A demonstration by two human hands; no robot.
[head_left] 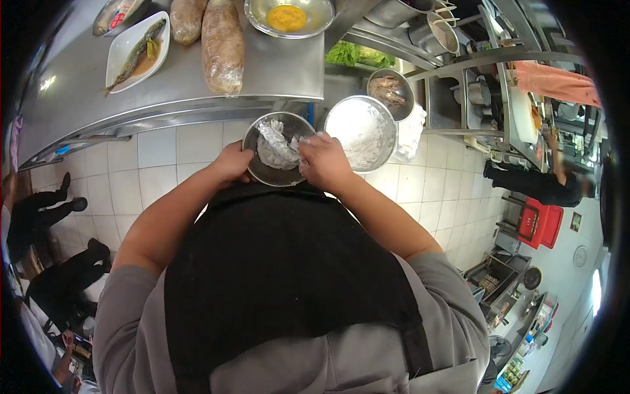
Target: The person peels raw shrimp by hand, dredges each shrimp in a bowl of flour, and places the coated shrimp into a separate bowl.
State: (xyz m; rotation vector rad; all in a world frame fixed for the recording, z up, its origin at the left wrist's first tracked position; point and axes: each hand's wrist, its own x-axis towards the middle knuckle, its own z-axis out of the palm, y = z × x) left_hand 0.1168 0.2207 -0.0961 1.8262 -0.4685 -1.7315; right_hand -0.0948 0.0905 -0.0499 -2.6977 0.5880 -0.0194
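Observation:
My left hand (233, 163) is closed on the left rim of a small metal bowl (296, 121), held in front of my apron. In this bowl lie white, powder-coated pieces (275, 146) whose kind I cannot make out. My right hand (325, 159) reaches over the bowl's right side, fingers pinched on one of the coated pieces. Just to the right stands a larger metal bowl (396, 141) with white powder (357, 128) in it. Behind that, another metal bowl (411, 98) contains thin brownish pieces (388, 88).
On the steel counter (282, 72) are wrapped loaf-shaped rolls (222, 49), a white dish (159, 58) with a fish (139, 58), and a bowl of beaten egg (287, 18). Green leaves (357, 54) sit behind. Other people (538, 180) stand at the right and left.

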